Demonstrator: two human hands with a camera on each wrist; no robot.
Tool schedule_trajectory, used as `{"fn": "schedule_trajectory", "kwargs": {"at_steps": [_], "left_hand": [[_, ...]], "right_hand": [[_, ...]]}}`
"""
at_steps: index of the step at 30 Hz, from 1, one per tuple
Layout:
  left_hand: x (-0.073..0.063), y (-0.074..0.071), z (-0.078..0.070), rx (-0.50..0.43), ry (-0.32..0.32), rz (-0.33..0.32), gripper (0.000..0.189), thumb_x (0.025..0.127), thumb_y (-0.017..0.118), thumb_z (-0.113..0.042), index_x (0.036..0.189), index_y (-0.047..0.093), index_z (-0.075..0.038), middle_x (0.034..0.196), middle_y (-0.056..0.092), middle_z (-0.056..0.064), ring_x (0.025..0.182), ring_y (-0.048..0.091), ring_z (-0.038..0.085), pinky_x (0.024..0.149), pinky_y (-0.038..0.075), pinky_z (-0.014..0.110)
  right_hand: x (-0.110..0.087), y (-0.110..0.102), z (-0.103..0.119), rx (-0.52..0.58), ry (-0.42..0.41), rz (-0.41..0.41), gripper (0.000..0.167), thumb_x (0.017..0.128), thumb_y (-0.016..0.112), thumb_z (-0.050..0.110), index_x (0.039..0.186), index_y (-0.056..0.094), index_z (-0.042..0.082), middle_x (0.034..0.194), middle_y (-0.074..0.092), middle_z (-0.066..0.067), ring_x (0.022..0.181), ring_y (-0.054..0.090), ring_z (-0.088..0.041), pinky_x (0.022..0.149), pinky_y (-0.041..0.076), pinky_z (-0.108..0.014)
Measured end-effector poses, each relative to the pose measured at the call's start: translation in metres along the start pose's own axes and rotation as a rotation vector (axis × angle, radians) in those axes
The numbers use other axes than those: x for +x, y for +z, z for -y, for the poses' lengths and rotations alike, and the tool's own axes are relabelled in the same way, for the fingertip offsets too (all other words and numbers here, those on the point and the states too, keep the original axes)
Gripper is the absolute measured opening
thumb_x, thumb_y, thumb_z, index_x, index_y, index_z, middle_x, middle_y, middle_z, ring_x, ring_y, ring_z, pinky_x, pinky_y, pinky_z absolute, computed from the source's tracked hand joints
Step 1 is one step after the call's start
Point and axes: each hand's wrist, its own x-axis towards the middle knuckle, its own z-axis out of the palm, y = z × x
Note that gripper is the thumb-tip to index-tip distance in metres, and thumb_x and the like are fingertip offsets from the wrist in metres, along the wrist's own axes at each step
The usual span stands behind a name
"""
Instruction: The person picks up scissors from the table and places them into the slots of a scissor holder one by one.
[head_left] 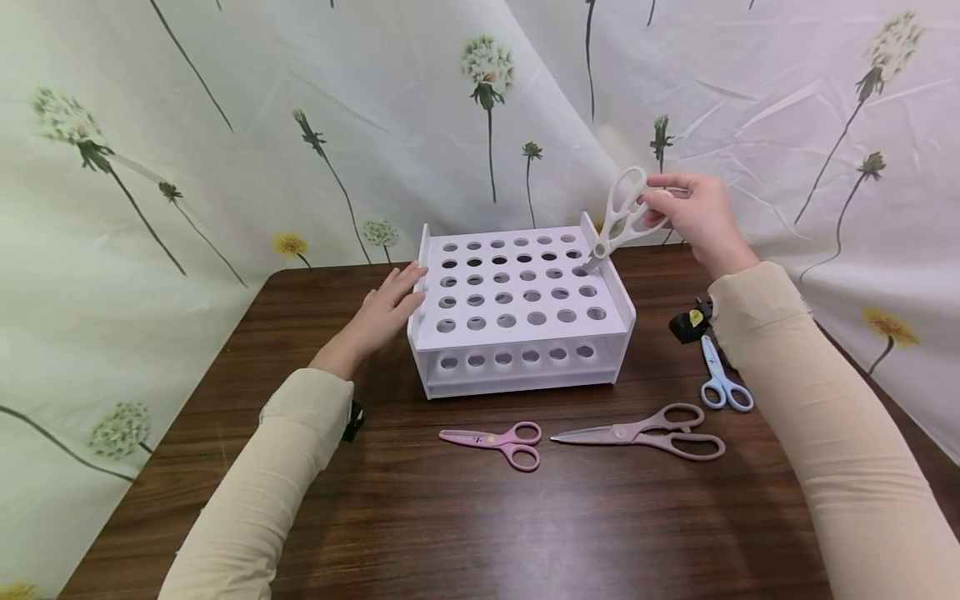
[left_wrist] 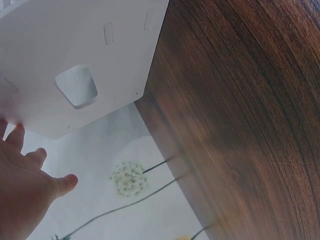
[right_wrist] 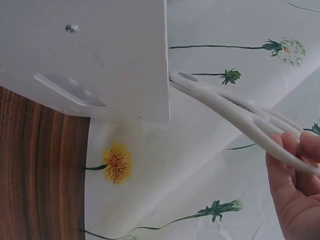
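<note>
In the head view a white rack (head_left: pixel 517 337) with rows of round holes stands on the table. My right hand (head_left: pixel 705 215) pinches one handle loop of white-handled scissors (head_left: pixel 603 248) above the rack's right side. Their blades point down into a hole near the right edge; the tips are hidden. The right wrist view shows the right hand's fingers (right_wrist: pixel 287 145) on the scissors handle (right_wrist: pixel 225 107), beside the rack's side panel (right_wrist: pixel 120 60). My left hand (head_left: pixel 382 307) rests its extended fingers against the rack's left panel, also seen in the left wrist view (left_wrist: pixel 30 55).
Pink scissors (head_left: pixel 491 439) and larger mauve scissors (head_left: pixel 637 432) lie in front of the rack on the dark wooden table (head_left: pixel 375 517). Light blue scissors (head_left: pixel 720 382) lie at the right, near the right sleeve. A flower-print cloth (head_left: pixel 405 125) hangs behind.
</note>
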Motion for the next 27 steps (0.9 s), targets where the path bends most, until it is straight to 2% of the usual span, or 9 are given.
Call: {"fn": "schedule_trajectory", "kwargs": {"at_steps": [4, 9, 18, 27], "left_hand": [[0.000, 0.000, 0.000, -0.003, -0.002, -0.003, 0.052, 0.099, 0.033, -0.037, 0.147, 0.025, -0.017, 0.153, 0.011, -0.001, 0.138, -0.001, 0.021, 0.103, -0.003, 0.057], [0.000, 0.000, 0.001, -0.004, 0.004, -0.007, 0.052, 0.099, 0.034, -0.037, 0.147, 0.026, -0.016, 0.153, 0.012, 0.000, 0.138, 0.000, 0.021, 0.103, -0.002, 0.057], [0.001, 0.001, 0.001, -0.007, 0.000, -0.004, 0.052, 0.099, 0.034, -0.037, 0.147, 0.026, -0.016, 0.153, 0.012, -0.001, 0.138, 0.000, 0.020, 0.103, -0.003, 0.057], [0.001, 0.001, 0.002, -0.011, 0.003, -0.010, 0.054, 0.099, 0.033, -0.040, 0.147, 0.026, -0.017, 0.153, 0.012, -0.002, 0.138, -0.001, 0.020, 0.103, -0.002, 0.057]], "right_hand": [[0.001, 0.004, 0.001, 0.019, 0.000, 0.023, 0.039, 0.087, 0.056, -0.001, 0.123, 0.049, -0.013, 0.072, 0.067, 0.004, 0.056, 0.061, -0.008, 0.058, 0.048, -0.017], [0.003, 0.009, 0.000, -0.011, -0.001, 0.051, 0.039, 0.089, 0.052, -0.002, 0.126, 0.045, -0.013, 0.079, 0.066, 0.000, 0.060, 0.062, -0.009, 0.060, 0.048, -0.017], [0.005, 0.018, 0.000, -0.059, -0.035, 0.052, 0.037, 0.089, 0.053, 0.000, 0.124, 0.049, -0.011, 0.079, 0.066, 0.002, 0.061, 0.061, -0.008, 0.063, 0.049, -0.019], [0.008, 0.026, 0.000, -0.063, -0.036, 0.071, 0.037, 0.089, 0.054, 0.000, 0.125, 0.049, -0.009, 0.088, 0.067, -0.005, 0.064, 0.060, -0.009, 0.063, 0.047, -0.018]]}}
